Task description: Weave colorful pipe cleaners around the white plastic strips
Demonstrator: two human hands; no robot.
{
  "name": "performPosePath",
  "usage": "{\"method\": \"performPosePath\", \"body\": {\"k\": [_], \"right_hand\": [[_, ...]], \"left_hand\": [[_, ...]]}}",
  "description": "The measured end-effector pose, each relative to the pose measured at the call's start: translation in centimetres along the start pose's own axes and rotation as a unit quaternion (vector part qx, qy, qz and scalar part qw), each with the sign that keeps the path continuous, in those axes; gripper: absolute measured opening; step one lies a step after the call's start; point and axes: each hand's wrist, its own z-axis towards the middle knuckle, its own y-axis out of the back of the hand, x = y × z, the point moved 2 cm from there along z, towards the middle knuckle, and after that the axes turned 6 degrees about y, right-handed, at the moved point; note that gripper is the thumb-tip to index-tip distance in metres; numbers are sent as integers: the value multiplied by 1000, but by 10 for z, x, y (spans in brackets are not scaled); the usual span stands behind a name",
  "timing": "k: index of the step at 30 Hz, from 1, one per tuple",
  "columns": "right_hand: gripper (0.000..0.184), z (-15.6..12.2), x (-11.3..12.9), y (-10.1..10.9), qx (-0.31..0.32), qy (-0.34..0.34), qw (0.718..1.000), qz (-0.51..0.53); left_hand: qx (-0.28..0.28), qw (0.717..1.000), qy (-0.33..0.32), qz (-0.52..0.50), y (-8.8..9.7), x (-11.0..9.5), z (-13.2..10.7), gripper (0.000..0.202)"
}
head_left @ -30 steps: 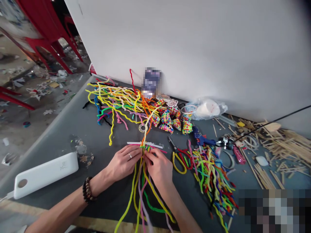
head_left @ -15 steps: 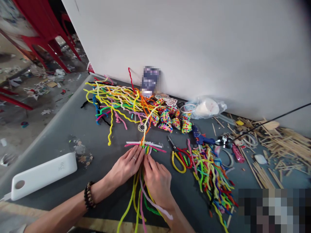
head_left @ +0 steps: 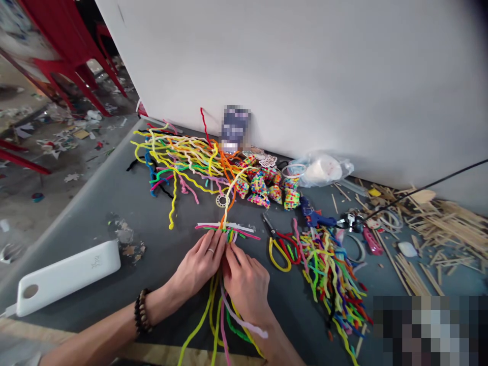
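Side by side at the table's middle, my left hand (head_left: 204, 259) and my right hand (head_left: 246, 274) are closed on a bundle of pipe cleaners (head_left: 196, 333). Yellow, green, pink and lilac ends trail from under my hands toward the front edge. Beyond my fingertips a cream pipe cleaner (head_left: 229, 195) and an orange one stick out the far side. A pink pipe cleaner (head_left: 249, 234) lies crosswise there, beside a white strip (head_left: 238, 226). My fingers hide the point where the strands meet.
Scissors (head_left: 279, 249) and a pile of cut pipe cleaners (head_left: 331, 274) lie right, near a blue glue gun (head_left: 314, 216). Long pipe cleaners (head_left: 183, 152) and colourful wrapped bundles (head_left: 261, 185) sit behind. A white power bank (head_left: 70, 277) is left; wooden sticks (head_left: 450, 223) are far right.
My hands stay closed on the bundle in nearly the same place. The trailing yellow and lilac ends have shifted slightly to the left.
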Motion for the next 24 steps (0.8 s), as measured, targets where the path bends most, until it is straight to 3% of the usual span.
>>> {"method": "performPosePath", "body": {"k": [12, 17, 24], "right_hand": [[34, -6, 3, -3, 7, 47, 998, -51], [29, -5, -7, -1, -34, 33, 999, 8], [22, 3, -14, 7, -21, 29, 998, 48]], "left_hand": [[13, 1000, 2, -13, -2, 2, -2, 59], [29, 999, -2, -35, -3, 1, -2, 69], [36, 999, 15, -17, -3, -7, -2, 76]]}}
